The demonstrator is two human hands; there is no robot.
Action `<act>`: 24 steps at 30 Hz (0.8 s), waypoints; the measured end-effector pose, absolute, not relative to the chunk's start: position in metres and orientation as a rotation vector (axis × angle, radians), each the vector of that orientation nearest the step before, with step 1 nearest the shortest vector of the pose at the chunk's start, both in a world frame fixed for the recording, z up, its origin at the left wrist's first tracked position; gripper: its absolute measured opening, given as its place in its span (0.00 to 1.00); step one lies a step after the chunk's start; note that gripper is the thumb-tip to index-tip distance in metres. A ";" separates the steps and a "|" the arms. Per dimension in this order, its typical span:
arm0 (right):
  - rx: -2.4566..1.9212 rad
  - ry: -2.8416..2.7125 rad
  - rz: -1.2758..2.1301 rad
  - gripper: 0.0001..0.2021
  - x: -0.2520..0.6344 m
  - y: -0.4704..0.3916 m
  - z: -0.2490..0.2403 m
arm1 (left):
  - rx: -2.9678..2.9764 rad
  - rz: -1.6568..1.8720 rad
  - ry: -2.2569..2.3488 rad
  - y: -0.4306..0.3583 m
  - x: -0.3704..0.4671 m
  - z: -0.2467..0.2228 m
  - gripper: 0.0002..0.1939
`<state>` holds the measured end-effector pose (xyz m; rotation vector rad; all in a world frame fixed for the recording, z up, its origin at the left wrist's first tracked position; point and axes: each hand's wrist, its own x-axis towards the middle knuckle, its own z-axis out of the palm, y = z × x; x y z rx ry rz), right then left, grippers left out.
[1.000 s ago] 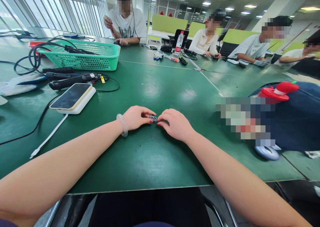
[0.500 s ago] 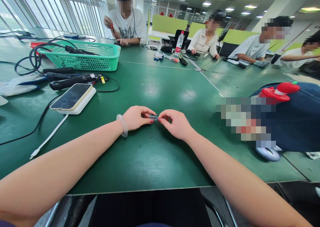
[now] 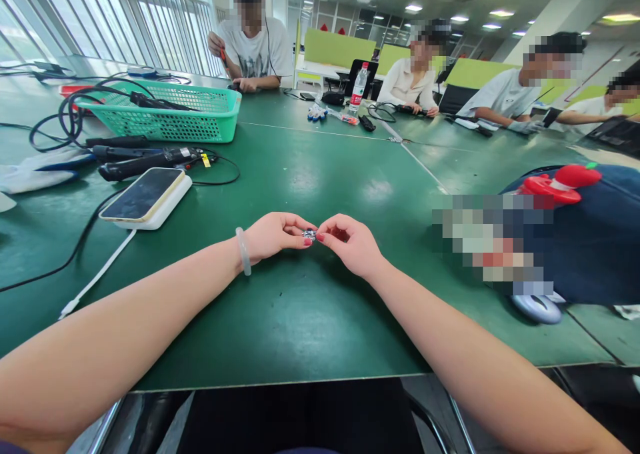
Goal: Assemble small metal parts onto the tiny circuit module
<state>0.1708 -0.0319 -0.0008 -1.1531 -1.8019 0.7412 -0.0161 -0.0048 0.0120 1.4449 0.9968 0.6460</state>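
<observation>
Between my two hands, above the green table (image 3: 300, 321), is a small dark piece with light markings (image 3: 309, 235), too small to make out in detail. My left hand (image 3: 273, 235) pinches its left side between thumb and fingertips; a pale bracelet is on that wrist. The thumb and forefinger of my right hand (image 3: 353, 241) are pressed together at the piece's right edge. The fingertips hide part of it. Both forearms reach in from the table's near edge.
To the left are a phone on a white box (image 3: 173, 201), black handheld devices (image 3: 145, 164), cables and a green basket (image 3: 200, 124). A dark blue bag (image 3: 590, 241) and a red-lidded item lie at right. Several people sit across the table, near a bottle (image 3: 359, 89).
The small piece has turned slightly between my fingers, and my right fingertips have come closer to my left ones. Across the table, a seated person's hands have moved together.
</observation>
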 end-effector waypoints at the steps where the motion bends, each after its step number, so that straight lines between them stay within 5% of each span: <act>1: -1.145 -1.812 0.713 0.03 0.171 -0.032 0.000 | 1.406 0.655 0.984 -0.005 -0.016 0.012 0.14; 16: -0.931 -2.157 -0.155 0.08 0.178 -0.034 -0.001 | 1.195 0.687 0.905 -0.002 -0.018 0.011 0.17; 24: -1.040 -2.213 -0.081 0.10 0.176 -0.036 0.000 | 1.197 0.698 0.900 -0.002 -0.019 0.010 0.17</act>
